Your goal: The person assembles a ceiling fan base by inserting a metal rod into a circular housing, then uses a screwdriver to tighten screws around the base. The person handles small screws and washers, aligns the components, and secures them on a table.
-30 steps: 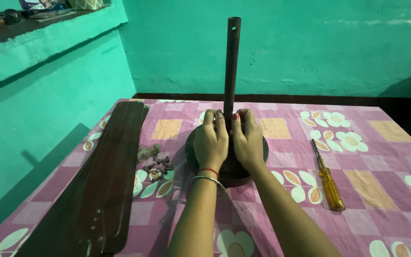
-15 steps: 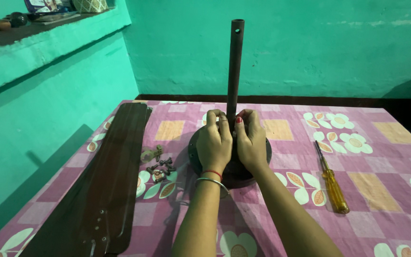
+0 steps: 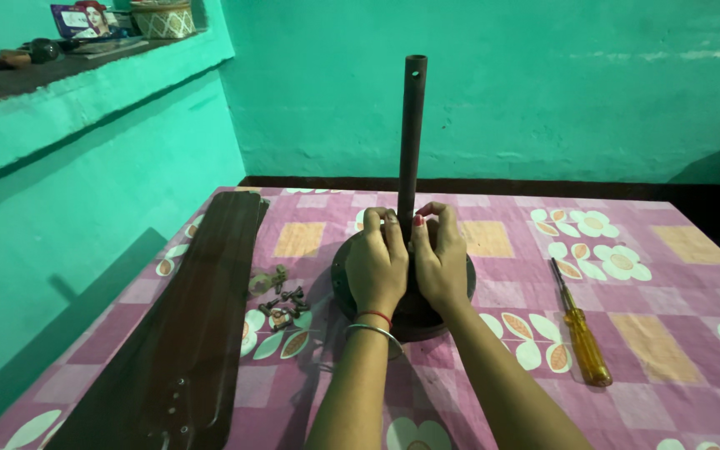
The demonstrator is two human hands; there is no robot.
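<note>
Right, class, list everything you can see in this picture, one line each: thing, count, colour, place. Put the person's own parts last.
Rod: one, dark brown, upright at the middle of the fan motor.
Fan motor: one, dark, round, centre of the table.
Fan blades: stacked, count unclear, dark brown, left side of the table.
Screws and small fittings: a small pile, dark metal, between blades and motor.
Screwdriver: one, amber handle, right of the motor.
Tablecloth: one, pink and purple checks with flowers, covers the table.
Shelf: one, green, upper left wall, with a basket and small items.
Left hand: at the rod's base, bangle and red thread at the wrist.
Right hand: at the rod's base, red nail polish.
</note>
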